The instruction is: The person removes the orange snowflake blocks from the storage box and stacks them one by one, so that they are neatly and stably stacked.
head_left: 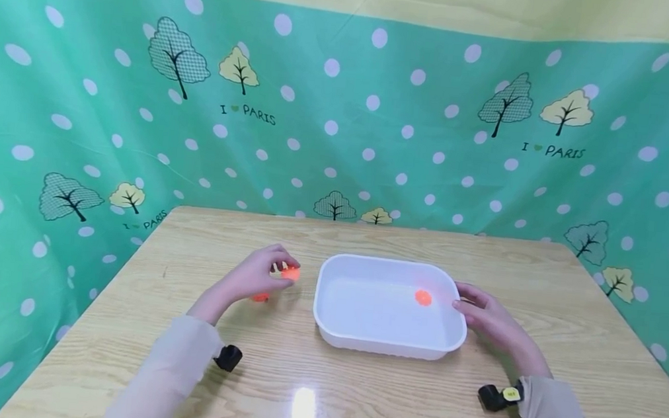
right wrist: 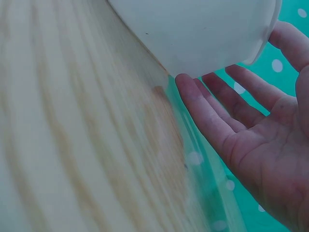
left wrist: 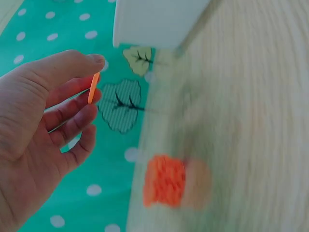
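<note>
In the head view, my left hand (head_left: 260, 272) is raised over the table left of a white plastic tub (head_left: 382, 347). It pinches a thin, flat orange scalloped piece (head_left: 291, 273) between thumb and fingers; the left wrist view shows this piece (left wrist: 94, 87) edge-on. Below that hand lies more orange (head_left: 260, 297), which looks like a small stack of ridged pieces (left wrist: 164, 181) in the left wrist view. One orange flower-shaped piece (head_left: 423, 298) rests inside the tub. At the tub's right end, my right hand (head_left: 489, 315) holds the rim, thumb over the edge and fingers against the outer wall.
The wooden table (head_left: 388, 413) carries the tub near its middle. A green dotted curtain (head_left: 344, 103) hangs behind the table and along both sides. Black wrist cameras (head_left: 228, 358) sit on both cuffs, low over the tabletop.
</note>
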### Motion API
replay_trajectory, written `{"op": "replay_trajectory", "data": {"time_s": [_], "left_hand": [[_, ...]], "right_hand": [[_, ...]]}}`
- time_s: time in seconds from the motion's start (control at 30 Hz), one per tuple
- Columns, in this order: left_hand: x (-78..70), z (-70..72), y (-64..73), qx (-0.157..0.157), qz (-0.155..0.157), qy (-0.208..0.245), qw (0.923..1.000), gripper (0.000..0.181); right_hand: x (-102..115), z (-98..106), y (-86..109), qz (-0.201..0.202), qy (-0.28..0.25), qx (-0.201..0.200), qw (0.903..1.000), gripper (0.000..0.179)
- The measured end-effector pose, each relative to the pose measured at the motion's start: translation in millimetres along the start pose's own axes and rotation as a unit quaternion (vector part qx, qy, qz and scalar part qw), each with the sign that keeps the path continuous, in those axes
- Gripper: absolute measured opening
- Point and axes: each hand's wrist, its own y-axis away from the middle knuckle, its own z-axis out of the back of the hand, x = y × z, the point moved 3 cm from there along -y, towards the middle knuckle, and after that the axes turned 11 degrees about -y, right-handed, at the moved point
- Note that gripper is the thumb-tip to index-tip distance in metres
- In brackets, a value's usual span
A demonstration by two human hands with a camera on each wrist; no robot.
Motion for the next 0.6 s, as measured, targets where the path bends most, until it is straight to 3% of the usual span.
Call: {"op": "replay_trajectory", "data": {"time_s": [0.4,0.6], "left_hand": [[30.0,-1.3,23.9,0.008,0.014,-0.005,0.9999,0.031],[38.2,-1.4,31.0,0.017,0.030,-0.009,0.9994,0.031]], "right_hand": [[1,-1,0.7,0.001,-0.005,0.003,1.0000,0.069],[0,0,-0.2,0.001,0.006,-0.002,1.0000,0.070]]}}
